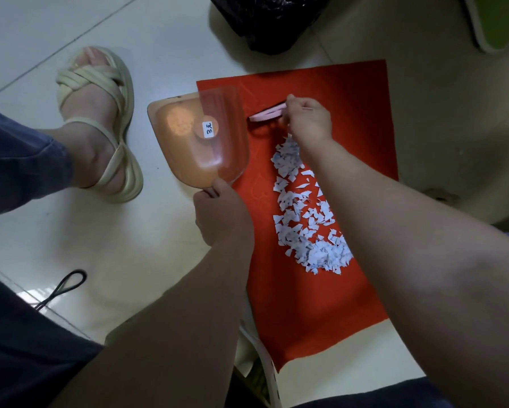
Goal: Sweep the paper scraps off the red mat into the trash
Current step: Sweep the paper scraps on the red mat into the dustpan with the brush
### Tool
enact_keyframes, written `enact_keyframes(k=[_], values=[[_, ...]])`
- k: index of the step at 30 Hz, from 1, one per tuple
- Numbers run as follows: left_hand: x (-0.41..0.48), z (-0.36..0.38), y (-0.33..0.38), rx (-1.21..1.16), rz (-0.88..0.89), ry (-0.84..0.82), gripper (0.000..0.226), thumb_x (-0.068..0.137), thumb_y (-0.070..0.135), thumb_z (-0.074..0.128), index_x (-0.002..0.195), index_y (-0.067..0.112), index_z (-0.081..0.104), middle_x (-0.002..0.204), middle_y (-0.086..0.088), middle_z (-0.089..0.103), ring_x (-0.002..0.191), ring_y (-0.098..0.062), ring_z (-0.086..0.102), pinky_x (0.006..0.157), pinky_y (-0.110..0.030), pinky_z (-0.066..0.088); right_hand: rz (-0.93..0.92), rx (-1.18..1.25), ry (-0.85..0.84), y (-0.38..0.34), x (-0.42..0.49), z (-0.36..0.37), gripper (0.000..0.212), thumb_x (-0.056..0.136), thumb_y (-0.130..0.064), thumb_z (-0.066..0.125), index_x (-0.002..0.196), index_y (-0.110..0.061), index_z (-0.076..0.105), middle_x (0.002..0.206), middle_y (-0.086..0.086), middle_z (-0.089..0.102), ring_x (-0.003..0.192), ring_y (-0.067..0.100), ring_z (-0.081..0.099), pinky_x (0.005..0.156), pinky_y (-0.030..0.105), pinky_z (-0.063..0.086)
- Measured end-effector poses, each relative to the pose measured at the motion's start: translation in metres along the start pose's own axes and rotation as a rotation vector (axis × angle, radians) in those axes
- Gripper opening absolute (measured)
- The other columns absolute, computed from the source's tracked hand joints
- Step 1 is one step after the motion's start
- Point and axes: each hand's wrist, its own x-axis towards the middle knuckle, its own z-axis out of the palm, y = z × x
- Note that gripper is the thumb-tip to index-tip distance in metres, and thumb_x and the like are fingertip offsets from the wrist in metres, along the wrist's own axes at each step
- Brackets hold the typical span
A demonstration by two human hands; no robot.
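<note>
Head view: the scraps (pixel 304 213) lie in a loose heap along the middle of the red mat (pixel 362 136), which rests on the floor. They look feather-light and apt to scatter, so short, gentle strokes seem wise. The left hand (pixel 222 214) has its grip closed on the handle of a clear orange dustpan (pixel 198 142), held tilted at the mat's left edge. The right hand (pixel 307 119) pinches a small pink brush (pixel 266 113) just beyond the heap. A black trash bag (pixel 265 22) sits near the mat's far end.
</note>
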Motion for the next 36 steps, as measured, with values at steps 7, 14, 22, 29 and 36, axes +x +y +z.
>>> enact_keyframes(k=[7, 14, 22, 29, 36], values=[[-0.002, 0.005, -0.005, 0.010, 0.017, -0.021, 0.033, 0.097, 0.037, 0.042, 0.088, 0.010, 0.057, 0.075, 0.005, 0.054, 0.082, -0.023, 0.050, 0.072, -0.029, 0.030, -0.018, -0.062, 0.007, 0.025, -0.005, -0.020, 0.015, 0.090, -0.023, 0.058, 0.079, -0.024, 0.068, 0.066, 0.001, 0.068, 0.060, 0.017, 0.061, 0.060, 0.030, 0.049], [-0.008, 0.008, -0.007, 0.021, 0.031, -0.023, 0.036, 0.097, 0.035, 0.041, 0.096, 0.006, 0.062, 0.070, 0.008, 0.049, 0.081, -0.024, 0.047, 0.072, -0.029, 0.029, -0.048, -0.235, 0.111, 0.034, -0.012, -0.043, 0.022, 0.083, -0.023, 0.054, 0.082, -0.015, 0.074, 0.070, 0.000, 0.071, 0.049, 0.009, 0.049, 0.048, 0.023, 0.038], [-0.011, 0.013, -0.009, 0.015, 0.033, -0.029, 0.038, 0.097, 0.038, 0.040, 0.097, 0.007, 0.063, 0.074, 0.006, 0.055, 0.080, -0.024, 0.050, 0.067, -0.029, 0.030, -0.011, 0.077, -0.169, 0.037, -0.022, -0.035, 0.018, 0.090, -0.024, 0.065, 0.102, -0.011, 0.068, 0.083, 0.004, 0.071, 0.069, 0.007, 0.067, 0.067, 0.020, 0.055], [-0.011, 0.020, -0.008, -0.009, 0.000, -0.051, 0.037, 0.093, 0.045, 0.040, 0.089, 0.014, 0.061, 0.085, 0.001, 0.066, 0.087, -0.027, 0.059, 0.073, -0.032, 0.037, -0.195, -0.103, 0.146, 0.028, -0.005, -0.043, 0.013, 0.089, -0.027, 0.056, 0.076, -0.030, 0.058, 0.077, -0.005, 0.068, 0.077, 0.017, 0.068, 0.074, 0.037, 0.057], [-0.014, 0.030, -0.009, -0.014, -0.017, -0.067, 0.037, 0.092, 0.048, 0.039, 0.088, 0.018, 0.061, 0.086, 0.000, 0.068, 0.086, -0.025, 0.063, 0.082, -0.040, 0.053, -0.037, 0.059, -0.017, 0.013, 0.022, -0.055, 0.008, 0.096, -0.024, 0.055, 0.089, -0.027, 0.058, 0.085, -0.001, 0.068, 0.070, 0.005, 0.060, 0.056, 0.014, 0.044]])
